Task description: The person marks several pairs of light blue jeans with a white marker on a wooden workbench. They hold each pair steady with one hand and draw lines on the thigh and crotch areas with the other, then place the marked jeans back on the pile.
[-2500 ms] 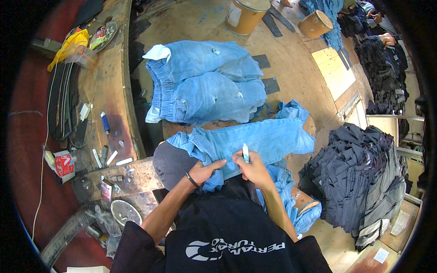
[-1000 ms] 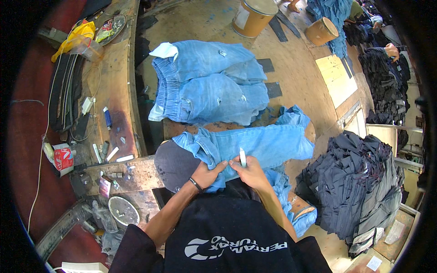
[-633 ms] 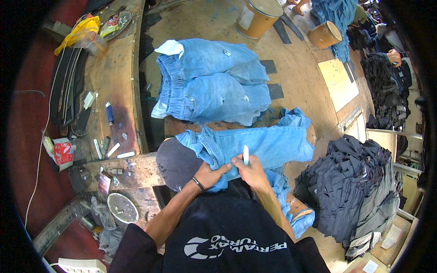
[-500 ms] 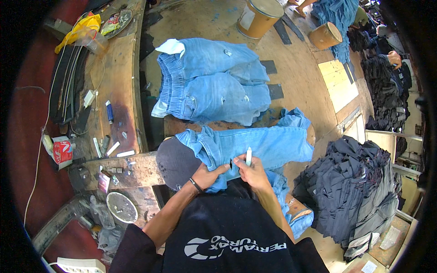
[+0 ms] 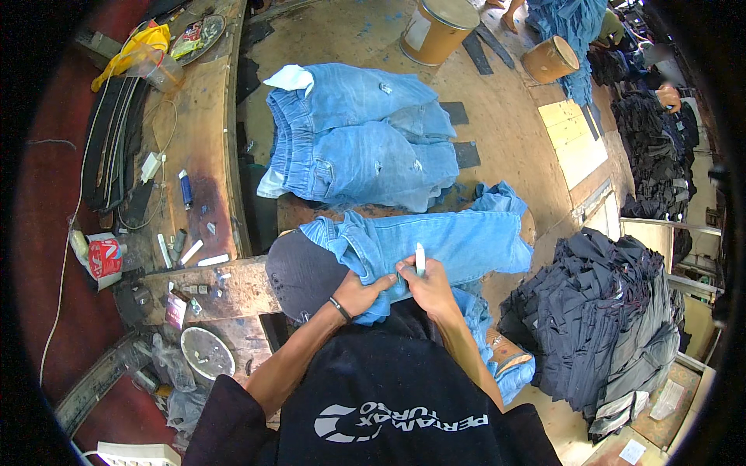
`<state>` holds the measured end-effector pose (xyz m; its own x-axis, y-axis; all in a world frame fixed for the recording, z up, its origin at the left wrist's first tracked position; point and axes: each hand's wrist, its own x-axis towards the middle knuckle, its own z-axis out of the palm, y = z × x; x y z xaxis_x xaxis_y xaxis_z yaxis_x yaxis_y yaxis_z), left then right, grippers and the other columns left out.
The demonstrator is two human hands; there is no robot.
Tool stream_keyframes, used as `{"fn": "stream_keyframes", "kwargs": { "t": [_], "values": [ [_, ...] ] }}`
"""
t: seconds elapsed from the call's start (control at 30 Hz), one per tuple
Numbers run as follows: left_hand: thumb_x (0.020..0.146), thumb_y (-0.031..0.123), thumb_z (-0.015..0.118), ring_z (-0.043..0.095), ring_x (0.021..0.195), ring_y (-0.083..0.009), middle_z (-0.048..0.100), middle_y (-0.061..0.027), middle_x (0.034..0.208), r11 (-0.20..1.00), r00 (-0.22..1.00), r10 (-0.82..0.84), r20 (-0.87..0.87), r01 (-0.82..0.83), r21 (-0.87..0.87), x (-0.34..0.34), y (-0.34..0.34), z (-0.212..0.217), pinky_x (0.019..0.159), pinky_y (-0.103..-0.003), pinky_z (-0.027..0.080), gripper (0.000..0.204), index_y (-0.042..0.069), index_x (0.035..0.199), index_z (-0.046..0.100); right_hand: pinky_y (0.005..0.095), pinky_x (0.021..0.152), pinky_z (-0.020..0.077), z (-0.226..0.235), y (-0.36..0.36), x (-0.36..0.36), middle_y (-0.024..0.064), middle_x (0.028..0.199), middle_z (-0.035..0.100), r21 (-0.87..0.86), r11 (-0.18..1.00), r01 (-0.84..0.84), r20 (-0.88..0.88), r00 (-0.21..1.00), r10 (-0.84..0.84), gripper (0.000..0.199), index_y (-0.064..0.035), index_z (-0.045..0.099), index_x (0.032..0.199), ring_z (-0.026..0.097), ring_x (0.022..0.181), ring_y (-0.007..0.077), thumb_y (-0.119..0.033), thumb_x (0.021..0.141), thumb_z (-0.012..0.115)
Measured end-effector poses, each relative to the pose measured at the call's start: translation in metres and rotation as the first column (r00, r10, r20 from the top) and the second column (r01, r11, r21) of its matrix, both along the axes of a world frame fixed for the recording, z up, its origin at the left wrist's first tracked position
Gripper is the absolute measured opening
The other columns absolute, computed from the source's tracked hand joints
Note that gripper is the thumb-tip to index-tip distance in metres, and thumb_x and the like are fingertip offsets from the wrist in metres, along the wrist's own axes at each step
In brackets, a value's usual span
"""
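A light blue jeans leg (image 5: pixel 458 239) is stretched across a board with a dark, padded, rounded end (image 5: pixel 305 273). My left hand (image 5: pixel 362 295) is closed on the near edge of the denim, its thumb pointing right along the cloth. Beside it, my right hand (image 5: pixel 427 289) pinches the same cloth near the left thumb. A slim whitish stick (image 5: pixel 420 259) stands up from the right hand's grip; its exact kind does not show. The fingers beneath the fabric are hidden.
Faded jeans with an elastic waist (image 5: pixel 365 140) lie flat beyond the board. A heap of dark garments (image 5: pixel 598 318) rises at right. On the left bench (image 5: pixel 202 140) are a blue lighter (image 5: pixel 186 190) and several white sticks. Two brown drums (image 5: pixel 439 31) stand farther back.
The dark gap that showed between my thumbs has closed up, and the thumbs now sit a little higher on the cloth. The right hand and its stick have shifted slightly left and up.
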<state>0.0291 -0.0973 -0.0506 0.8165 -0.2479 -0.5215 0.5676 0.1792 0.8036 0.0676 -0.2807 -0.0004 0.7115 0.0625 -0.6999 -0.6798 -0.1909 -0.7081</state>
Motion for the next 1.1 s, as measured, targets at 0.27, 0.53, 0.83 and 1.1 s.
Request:
{"fn": "stream_keyframes", "kwargs": {
  "t": [0.27,0.53,0.83,1.1],
  "values": [
    [0.096,0.023,0.076,0.063,0.12,-0.0211,0.07,-0.0127,0.129,0.999,1.0,0.028,-0.01,-0.028,-0.026,-0.005,0.004,0.003,0.105,-0.039,0.05,0.047,-0.003,0.133,0.063,0.0293,0.058,0.037,0.001,0.0,0.004,-0.0043,0.067,0.055,-0.088,0.977,-0.194,-0.003,0.981,0.195,0.018,-0.0016,0.071,0.095,0.047,0.064,0.0077,-0.019,0.096,0.074],
    [0.097,0.021,0.074,0.064,0.117,-0.0203,0.07,-0.0118,0.127,0.998,0.998,0.059,-0.021,-0.059,-0.03,-0.006,0.003,0.006,0.103,-0.038,0.05,0.043,-0.003,0.132,0.063,0.0279,0.047,0.0311,0.0,0.003,0.004,-0.0053,0.063,0.051,-0.009,0.999,-0.036,-0.14,0.99,0.034,0.02,-0.004,0.068,0.094,0.043,0.052,0.0063,-0.022,0.097,0.076],
    [0.095,0.018,0.076,0.064,0.117,-0.0204,0.07,-0.012,0.126,0.999,0.999,0.038,0.017,-0.038,-0.001,-0.008,0.001,-0.003,0.104,-0.039,0.05,0.044,-0.003,0.133,0.062,0.024,0.042,0.0235,0.001,0.006,0.003,-0.008,0.061,0.045,-0.01,0.999,0.048,-0.172,0.984,-0.049,0.016,-0.0057,0.063,0.097,0.035,0.047,0.0026,-0.018,0.098,0.074],
    [0.094,0.018,0.078,0.064,0.118,-0.0208,0.069,-0.012,0.127,0.998,0.998,0.062,0.004,-0.062,-0.012,-0.01,-0.001,-0.011,0.104,-0.039,0.051,0.047,-0.003,0.133,0.061,0.0251,0.045,0.0265,-0.004,0.006,-0.002,-0.0073,0.061,0.048,0.011,1.0,0.008,-0.028,1.0,-0.007,0.014,-0.0057,0.065,0.096,0.038,0.05,0.0035,-0.017,0.098,0.073]
  ]
}}
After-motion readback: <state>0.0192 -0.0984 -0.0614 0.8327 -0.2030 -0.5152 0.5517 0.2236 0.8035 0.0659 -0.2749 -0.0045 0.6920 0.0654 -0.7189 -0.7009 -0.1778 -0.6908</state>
